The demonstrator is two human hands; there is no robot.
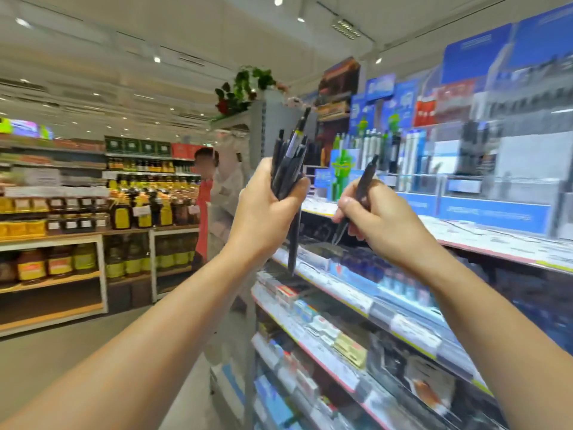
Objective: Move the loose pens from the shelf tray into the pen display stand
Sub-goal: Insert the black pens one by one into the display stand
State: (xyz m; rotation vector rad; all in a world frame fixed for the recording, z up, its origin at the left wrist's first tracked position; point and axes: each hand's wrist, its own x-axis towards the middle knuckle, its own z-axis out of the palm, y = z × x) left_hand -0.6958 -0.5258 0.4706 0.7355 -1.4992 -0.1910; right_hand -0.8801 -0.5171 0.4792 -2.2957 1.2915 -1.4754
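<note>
My left hand (266, 206) grips a bundle of several dark pens (290, 156), held upright in front of the shelf end, with one pen hanging lower than the rest. My right hand (372, 218) holds a single dark pen (366, 181), its top pointing up and its thin tip slanting down toward the shelf. Behind both hands, on the upper shelf, stands the pen display stand (372, 156) with rows of upright pens and blue and green cards. The shelf tray is blurred and I cannot make it out.
A stationery shelf unit (356, 305) with several tiers of small boxes runs below and to the right. Across the aisle on the left are wooden shelves of bottles and jars (133, 209). A person in a light top (217, 197) stands beyond the shelf end.
</note>
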